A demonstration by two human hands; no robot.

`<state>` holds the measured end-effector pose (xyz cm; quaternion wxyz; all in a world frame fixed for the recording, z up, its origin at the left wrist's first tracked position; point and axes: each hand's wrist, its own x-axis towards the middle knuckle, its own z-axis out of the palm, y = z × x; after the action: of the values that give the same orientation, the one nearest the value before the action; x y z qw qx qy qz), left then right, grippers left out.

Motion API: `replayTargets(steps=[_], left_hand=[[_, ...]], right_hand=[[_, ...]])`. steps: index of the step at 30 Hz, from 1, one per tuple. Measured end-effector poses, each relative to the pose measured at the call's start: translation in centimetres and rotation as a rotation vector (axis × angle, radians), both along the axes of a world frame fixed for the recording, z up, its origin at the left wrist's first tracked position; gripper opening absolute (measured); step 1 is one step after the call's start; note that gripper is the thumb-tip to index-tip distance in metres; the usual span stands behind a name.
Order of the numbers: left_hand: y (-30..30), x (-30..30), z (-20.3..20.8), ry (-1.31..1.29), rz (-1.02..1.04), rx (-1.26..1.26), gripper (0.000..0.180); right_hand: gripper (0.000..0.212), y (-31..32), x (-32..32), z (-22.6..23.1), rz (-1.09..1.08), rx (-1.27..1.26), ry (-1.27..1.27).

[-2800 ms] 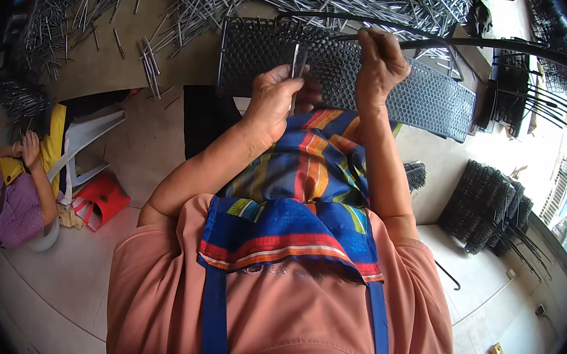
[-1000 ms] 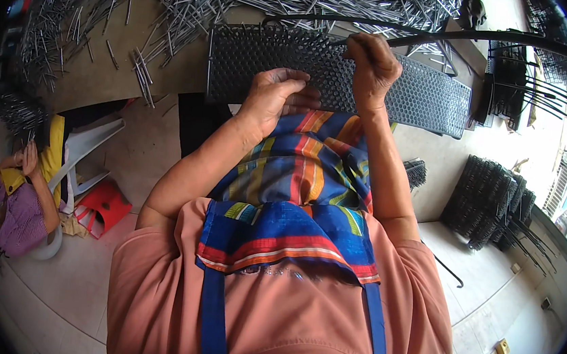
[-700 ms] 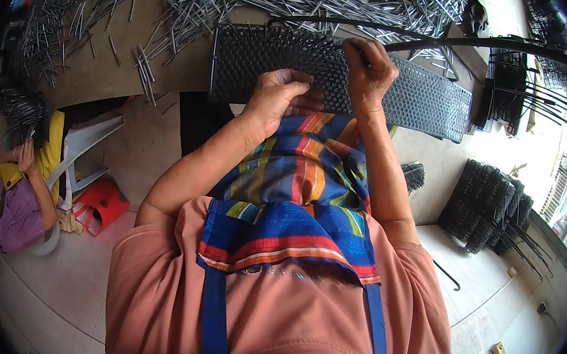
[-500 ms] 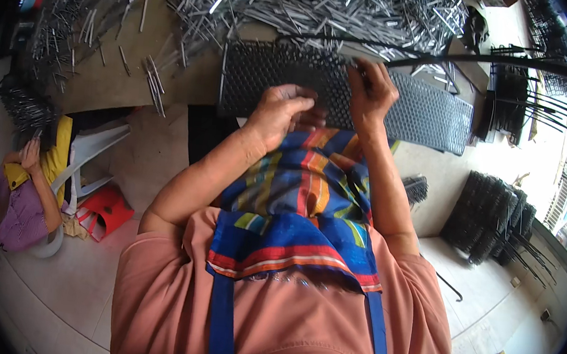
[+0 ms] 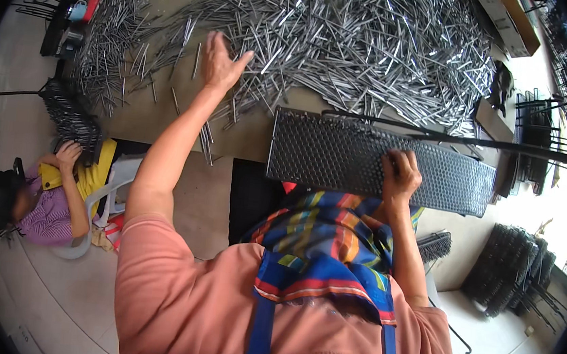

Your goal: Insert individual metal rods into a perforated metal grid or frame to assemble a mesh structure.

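My left hand (image 5: 223,69) reaches out over the table with thumb and fingers spread and nothing in it. It is beside the left part of a big heap of thin silvery metal strips (image 5: 371,49). My right hand (image 5: 401,176) rests on a long black panel (image 5: 326,154) covered in rows of small holes. Its fingers are curled together at the surface, and what they pinch, if anything, is too small to make out. The panel lies across the table's near edge, above my striped apron (image 5: 340,227).
A black rod (image 5: 464,141) runs along the panel's far edge to the right. Dark bristly stacks with wire hooks (image 5: 510,270) stand on the floor at right. Another person (image 5: 56,196) sits at left, handling a dark bundle (image 5: 74,119). A cardboard box (image 5: 510,25) is at far right.
My left hand has left the panel and swung up and left to the strips, its fingers spreading. My right hand has moved nearer on the panel. The whole view has shifted.
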<state>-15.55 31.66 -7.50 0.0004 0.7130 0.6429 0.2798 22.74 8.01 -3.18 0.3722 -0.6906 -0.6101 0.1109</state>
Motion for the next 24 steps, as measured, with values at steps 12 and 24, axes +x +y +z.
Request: replayTargets(steps=[12, 24], left_hand=[[2.5, 5.5, -4.5, 0.001, -0.331, -0.341, 0.094], [0.7, 9.1, -0.6, 0.547, -0.267, -0.416, 0.079]], right_hand=[[0.015, 0.9, -0.9, 0.5, -0.007, -0.034, -0.03], [0.014, 0.4, -0.3, 0.7, -0.045, -0.036, -0.04]])
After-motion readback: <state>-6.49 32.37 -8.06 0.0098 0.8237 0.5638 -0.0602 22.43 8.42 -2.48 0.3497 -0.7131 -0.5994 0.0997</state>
